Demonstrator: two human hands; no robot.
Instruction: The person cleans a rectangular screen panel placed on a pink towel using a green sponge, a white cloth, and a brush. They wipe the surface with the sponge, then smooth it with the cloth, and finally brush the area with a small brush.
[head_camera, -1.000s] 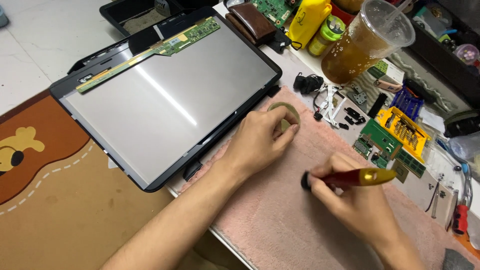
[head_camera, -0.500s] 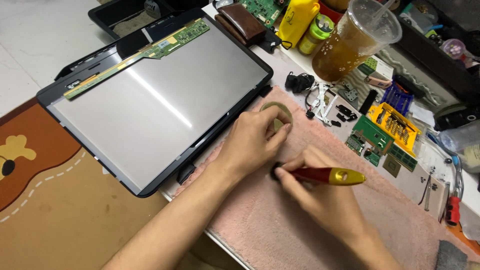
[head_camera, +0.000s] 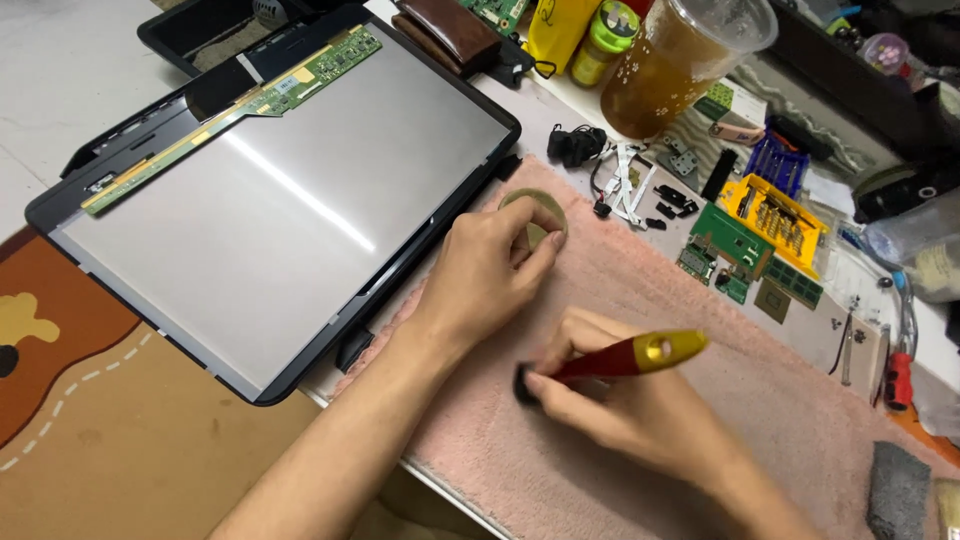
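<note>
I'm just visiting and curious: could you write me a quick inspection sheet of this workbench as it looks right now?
Surface: pink towel spread over a white bench.
Job's things: red and yellow screwdriver; round tape roll; bare display panel in a black frame, green circuit strip along its top edge.
Clutter: yellow bit case, green circuit boards, small black parts, plastic cup of brown drink.
Grips: left hand rests on the tape roll; right hand holds the screwdriver, tip down on the towel.
Cables: thin white ribbon cables beside a black plug.
Surroundings: brown floor mat at lower left.
</note>
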